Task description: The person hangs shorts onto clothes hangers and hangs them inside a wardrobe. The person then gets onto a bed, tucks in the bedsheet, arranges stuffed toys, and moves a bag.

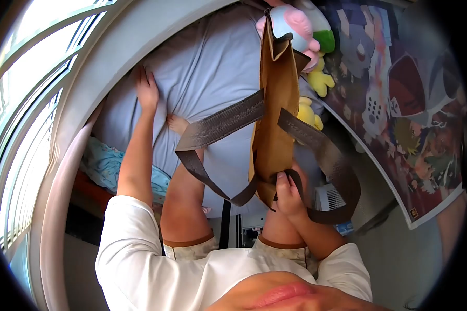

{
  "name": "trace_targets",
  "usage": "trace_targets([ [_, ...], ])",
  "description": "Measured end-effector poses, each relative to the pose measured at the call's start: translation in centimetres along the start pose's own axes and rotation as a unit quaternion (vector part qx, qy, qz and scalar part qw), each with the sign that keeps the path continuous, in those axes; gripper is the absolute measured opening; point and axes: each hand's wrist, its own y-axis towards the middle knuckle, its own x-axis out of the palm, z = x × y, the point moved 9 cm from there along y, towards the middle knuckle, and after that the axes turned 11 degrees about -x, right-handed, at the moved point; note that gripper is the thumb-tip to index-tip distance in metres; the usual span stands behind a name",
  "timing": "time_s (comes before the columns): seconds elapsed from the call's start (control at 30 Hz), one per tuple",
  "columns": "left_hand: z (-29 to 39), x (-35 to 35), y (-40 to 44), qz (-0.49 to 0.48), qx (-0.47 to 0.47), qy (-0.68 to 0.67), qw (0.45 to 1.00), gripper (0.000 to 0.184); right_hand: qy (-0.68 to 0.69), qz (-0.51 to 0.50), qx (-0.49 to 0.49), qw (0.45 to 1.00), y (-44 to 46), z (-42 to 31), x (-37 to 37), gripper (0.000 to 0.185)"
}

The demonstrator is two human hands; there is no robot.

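A tan tote bag (276, 114) stands tall in front of me, its long narrow side toward me. Two wide dark brown straps (220, 122) loop out from it, one to the left and one to the right. My right hand (289, 196) is closed on the bag's near lower end, with part of a strap beside the fingers. On the far left, my left hand (147, 90) lies on the grey-blue bed sheet (202, 57), fingers stretched out and holding nothing. The inside of the bag is mostly hidden.
Pink, white and yellow plush toys (296, 26) sit behind the bag. A large printed poster (399, 103) covers the right wall. Barred windows (36, 119) line the left side, near a light blue patterned cloth (109, 166). My bare legs (184, 202) reach onto the bed.
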Motion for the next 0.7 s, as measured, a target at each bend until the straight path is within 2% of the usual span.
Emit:
trace_targets([
  [0.1,0.3,0.2,1.8,0.003,0.009,-0.010,1.000,0.042,0.049,-0.010,0.031,0.998,0.6,0.0,0.1,0.032],
  [0.13,-1.1,1.2,2.2,0.003,0.009,-0.009,1.000,0.042,0.062,-0.012,0.048,0.997,0.7,0.1,0.2,0.032],
  [0.2,-5.7,4.3,3.4,0.020,0.035,0.086,0.996,0.041,0.074,-0.013,0.064,0.995,0.6,0.6,0.2,0.032],
  [0.23,-8.3,5.2,5.0,0.020,0.035,0.085,0.996,0.041,0.030,-0.032,0.046,0.998,0.5,0.9,0.2,0.033],
  [0.27,-13.8,7.0,7.1,-0.057,-0.111,0.140,0.982,0.039,0.006,-0.040,0.035,0.999,0.5,0.9,0.1,0.033],
  [0.3,-18.4,8.1,7.8,-0.132,-0.251,0.190,0.940,0.038,-0.017,-0.048,0.025,0.998,0.4,0.9,0.0,0.033],
  [0.33,-19.5,8.1,8.8,-0.131,-0.249,0.187,0.941,0.038,0.011,-0.030,0.039,0.999,0.4,1.1,-0.2,0.033],
  [0.4,-18.6,7.0,9.2,-0.050,-0.110,0.108,0.987,0.039,0.040,-0.014,0.061,0.997,0.0,1.1,-0.3,0.034],
  [0.43,-16.6,5.4,7.8,-0.052,-0.111,0.109,0.986,0.039,0.048,0.011,0.066,0.997,0.2,0.9,-0.5,0.028],
  [0.47,-13.1,1.2,5.7,-0.023,-0.155,-0.034,0.987,0.039,0.057,0.038,0.068,0.995,0.4,0.8,-0.9,0.022],
  [0.5,-11.4,-2.4,3.9,0.007,-0.192,-0.176,0.966,0.039,0.060,0.040,0.067,0.995,0.5,1.0,-1.0,0.022],
  [0.53,-11.5,-5.6,2.7,0.097,-0.150,-0.049,0.983,0.037,0.053,0.035,0.060,0.996,0.4,1.2,-1.0,0.022],
  [0.57,-11.4,-8.3,1.2,0.184,-0.105,0.080,0.974,0.037,0.047,0.029,0.056,0.997,0.3,1.3,-0.8,0.023],
  [0.6,-11.1,-9.7,-0.2,0.183,-0.103,0.083,0.974,0.037,0.050,0.028,0.058,0.997,0.1,1.1,-0.6,0.023],
  [0.63,-12.7,-9.1,-1.4,0.064,-0.247,0.143,0.956,0.035,0.058,0.028,0.074,0.995,0.0,0.9,-0.4,0.023],
  [0.67,-14.8,-8.2,-2.9,-0.056,-0.382,0.196,0.901,0.034,0.066,0.028,0.087,0.994,0.1,0.8,-0.1,0.023],
  [0.7,-17.8,-7.4,-2.4,-0.053,-0.384,0.197,0.900,0.034,0.068,0.025,0.086,0.994,0.3,0.7,0.1,0.023],
])
